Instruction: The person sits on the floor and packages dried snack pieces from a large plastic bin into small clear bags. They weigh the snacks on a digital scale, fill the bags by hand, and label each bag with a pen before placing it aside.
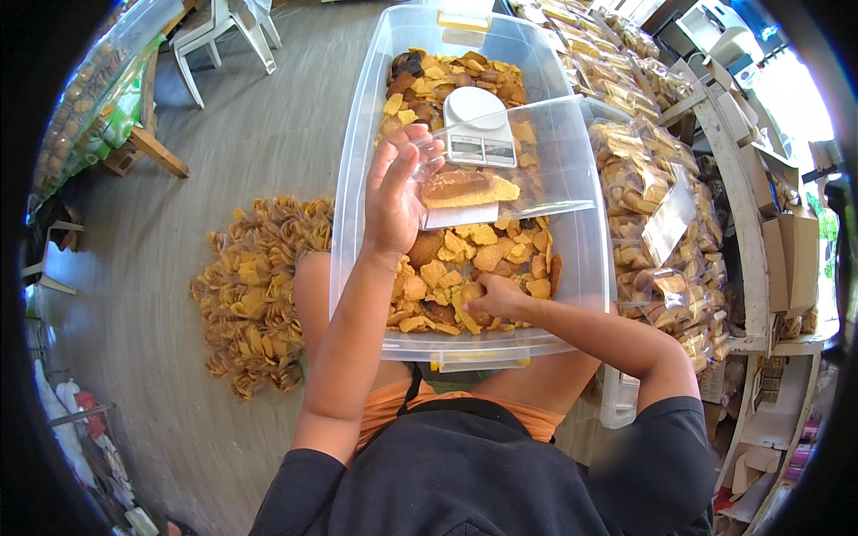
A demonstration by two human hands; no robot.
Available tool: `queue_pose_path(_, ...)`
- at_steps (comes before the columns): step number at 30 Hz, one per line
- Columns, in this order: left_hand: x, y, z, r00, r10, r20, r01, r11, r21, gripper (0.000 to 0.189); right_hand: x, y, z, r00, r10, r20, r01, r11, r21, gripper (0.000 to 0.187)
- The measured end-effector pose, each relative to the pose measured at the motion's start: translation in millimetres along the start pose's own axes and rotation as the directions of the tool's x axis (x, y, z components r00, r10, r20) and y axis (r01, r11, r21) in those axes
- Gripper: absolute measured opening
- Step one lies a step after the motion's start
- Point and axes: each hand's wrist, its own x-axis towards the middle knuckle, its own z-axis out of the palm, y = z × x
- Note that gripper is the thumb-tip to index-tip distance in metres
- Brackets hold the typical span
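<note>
My left hand [402, 187] grips the end of a clear plastic bag [549, 147], held sideways above a large clear plastic tub [355, 134]. Inside the bag lie a few baked slices [462, 189] and a white paper slip [462, 216]. Down in the near part of the tub, my right hand [496, 297] has its fingers closed on a round brown baked piece [472, 293]. Many yellow and brown baked pieces [462, 244] cover the tub's floor around it. A white digital kitchen scale [477, 110] sits among the pieces farther back, partly seen through the bag.
Filled bags of baked slices [261, 295] are piled on the floor at left. More filled bags [657, 201] are stacked at right, beside a white wooden shelf [730, 201] with cardboard boxes [791, 261]. A white plastic chair [214, 33] stands at the back left.
</note>
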Motion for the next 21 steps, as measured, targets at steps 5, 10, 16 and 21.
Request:
queue_pose_path(5,0,-2,0,0.999,-0.017,0.043,0.016,1.000,0.023,0.048,-5,-7,-13,0.994,-0.110,0.003,0.110,0.992,0.065,0.059)
queue_pose_path(10,0,-3,-4,0.999,-0.017,0.044,0.013,0.997,0.080,0.051,-16,-14,-61,0.890,-0.235,0.391,0.226,0.972,0.070,0.050)
queue_pose_path(16,-2,-7,-1,0.998,-0.047,0.050,0.044,0.997,0.058,0.051,-33,-9,-24,0.855,-0.438,0.278,0.471,0.880,-0.064,0.071)
queue_pose_path(21,-1,-7,0,0.997,-0.062,0.047,0.061,0.998,0.021,0.049,-63,-19,-35,0.903,-0.371,0.216,0.393,0.917,-0.066,0.060)
